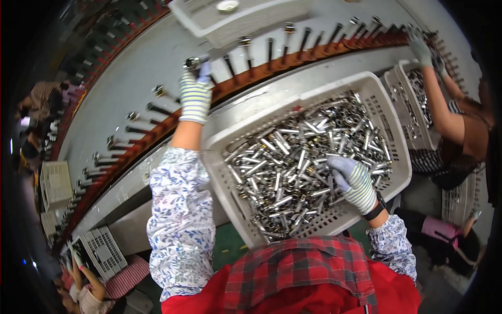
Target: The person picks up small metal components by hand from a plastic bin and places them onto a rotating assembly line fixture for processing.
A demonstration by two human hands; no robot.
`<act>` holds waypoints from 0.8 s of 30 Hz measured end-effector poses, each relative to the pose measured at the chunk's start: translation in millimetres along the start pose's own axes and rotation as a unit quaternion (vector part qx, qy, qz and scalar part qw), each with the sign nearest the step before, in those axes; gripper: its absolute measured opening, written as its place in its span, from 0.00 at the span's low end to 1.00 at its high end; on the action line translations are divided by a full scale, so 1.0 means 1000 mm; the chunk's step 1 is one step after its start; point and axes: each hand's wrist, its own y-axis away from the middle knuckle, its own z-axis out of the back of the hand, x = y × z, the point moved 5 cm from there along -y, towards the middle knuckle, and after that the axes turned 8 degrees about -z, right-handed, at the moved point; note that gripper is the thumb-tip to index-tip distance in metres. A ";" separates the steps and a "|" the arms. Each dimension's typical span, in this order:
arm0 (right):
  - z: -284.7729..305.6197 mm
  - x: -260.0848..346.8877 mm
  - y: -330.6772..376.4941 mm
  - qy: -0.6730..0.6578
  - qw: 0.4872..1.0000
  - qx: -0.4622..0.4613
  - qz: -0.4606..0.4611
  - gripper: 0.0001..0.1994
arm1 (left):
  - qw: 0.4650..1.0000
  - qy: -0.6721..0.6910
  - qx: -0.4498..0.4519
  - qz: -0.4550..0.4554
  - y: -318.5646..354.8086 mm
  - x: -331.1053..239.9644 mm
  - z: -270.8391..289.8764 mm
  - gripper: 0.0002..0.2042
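My left hand (195, 98), in a striped knit glove, is closed at the long brown rail (285, 63). A shiny metal fitting (192, 64) with a round head shows at its fingertips. Below and to the right, a large whitish plastic basket (388, 112) holds a heap of small chrome metal parts (293, 167). Over the right part of that heap is my right hand (355, 183), gloved the same way, with its fingers curled down among the parts. What lies between those fingers is hidden.
Dark posts (270, 54), several topped with round chrome heads, stand along the rail. Another white basket (251, 23) sits beyond it. At the right, a co-worker's gloved hand (419, 48) reaches to the rail beside a smaller basket (400, 97) of parts. More people work at the lower left.
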 end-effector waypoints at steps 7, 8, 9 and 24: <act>0.081 -0.154 0.006 0.033 0.994 0.019 -0.100 0.12 | 0.994 0.071 -0.023 0.074 0.000 0.006 -0.076 0.10; 0.079 -0.165 0.002 0.074 0.996 0.032 -0.043 0.12 | 0.995 0.074 -0.025 0.069 -0.002 0.005 -0.078 0.11; 0.074 -0.175 -0.003 0.112 0.992 0.047 0.022 0.13 | 0.995 0.070 -0.033 0.063 0.001 0.004 -0.070 0.11; -0.032 -0.151 -0.072 0.325 0.937 0.075 -0.105 0.09 | 0.964 -0.119 -0.167 0.170 0.080 -0.004 0.078 0.15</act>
